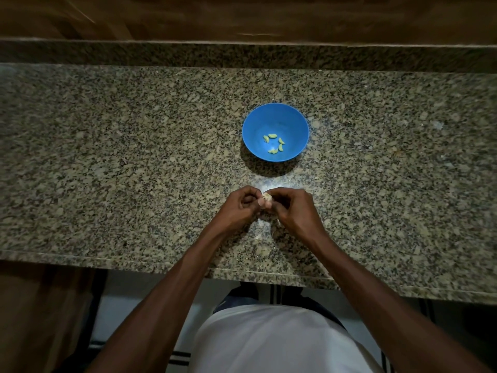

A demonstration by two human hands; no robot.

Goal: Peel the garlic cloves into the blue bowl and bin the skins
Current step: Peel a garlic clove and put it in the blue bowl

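both the left hand (246,204) and the right hand (289,208) pinch one garlic clove (266,196) between curled fingertips just above the granite counter (107,157), and beyond them the blue bowl (275,119) holds a loose ring of peeled cloves (274,144).

Just the one head cam here, so no second view is overlapping with it. It's sitting up high and looking almost straight down over the granite counter (107,157), tipping a bit forward toward the wooden wall (242,17) at the top. It's wide-angle (edges are bowing), hanging close above the forearms, and it's catching the person's white shirt (274,343) along the bottom.
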